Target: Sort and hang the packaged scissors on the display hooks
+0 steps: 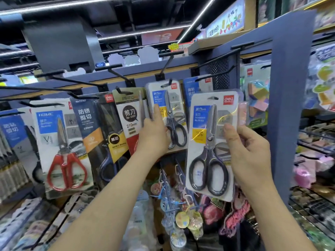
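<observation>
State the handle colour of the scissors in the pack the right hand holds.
Black handles, pack in right hand; clearest in the head view.

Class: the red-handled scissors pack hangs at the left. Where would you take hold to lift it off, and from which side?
Probably pinch the flat lower edge of the red-handled scissors pack, from below and in front: it hangs tilted on its hook, bottom free, while the dark pack overlaps its upper right.
</observation>
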### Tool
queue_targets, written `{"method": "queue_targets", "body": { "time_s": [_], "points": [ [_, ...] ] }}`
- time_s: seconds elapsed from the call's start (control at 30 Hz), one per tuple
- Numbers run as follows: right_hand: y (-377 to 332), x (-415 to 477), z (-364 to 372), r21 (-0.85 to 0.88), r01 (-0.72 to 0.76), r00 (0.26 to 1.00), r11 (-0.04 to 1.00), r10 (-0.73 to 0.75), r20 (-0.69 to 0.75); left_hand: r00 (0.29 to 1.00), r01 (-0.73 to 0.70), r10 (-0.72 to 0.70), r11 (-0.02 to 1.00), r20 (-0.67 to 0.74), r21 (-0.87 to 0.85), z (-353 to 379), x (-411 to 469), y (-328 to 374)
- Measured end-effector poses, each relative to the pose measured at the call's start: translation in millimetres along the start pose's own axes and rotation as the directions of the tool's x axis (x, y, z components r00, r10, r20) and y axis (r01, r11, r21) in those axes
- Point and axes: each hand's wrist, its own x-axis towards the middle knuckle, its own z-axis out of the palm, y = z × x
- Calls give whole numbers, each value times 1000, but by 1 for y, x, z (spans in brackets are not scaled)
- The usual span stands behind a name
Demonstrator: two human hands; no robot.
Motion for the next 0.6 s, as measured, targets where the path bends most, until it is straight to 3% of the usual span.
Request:
{"method": "queue_targets", "body": {
  "time_s": [0.13, 0.23, 0.27, 0.3, 0.33, 0.37, 0.4, 0.47, 0.6],
  "points": [
    [5, -2, 2, 107, -83, 992, 991, 72, 108, 999, -21, 14, 989, 52, 148, 1, -3, -4],
    [8, -3, 4, 163, -92, 981, 982, 61, 182, 978, -109, 145, 966, -147, 233, -21, -17, -3],
    [8, -4, 4, 171, -95, 976, 981, 58, 211, 956, -148, 174, 981, -235, 122, -30, -23, -1],
    [8, -4, 5, 172, -88, 971, 981, 46, 233, 949, -187, 145, 974, -280, -130, -40, -29, 4],
    [6, -6, 5, 174, -82, 965, 981, 35, 258, 965, -196, 84, 861, -249, -470, -51, -35, 12],
    [4, -7, 6, 181, -79, 957, 980, 24, 290, 989, -136, 52, 665, -136, -735, -60, -40, 20],
    [2, -8, 7, 206, -79, 950, 975, 11, 311, 997, -59, 76, 518, -22, -853, -67, -43, 24],
    [-3, -10, 9, 245, -105, 944, 964, 19, 329, 989, -10, 139, 412, 51, -911, -72, -43, 27],
    [-11, -12, 4, 194, -74, 935, 978, 0, 355, 992, -75, 117, 233, -49, -970, -76, -41, 23]
  ]
}}
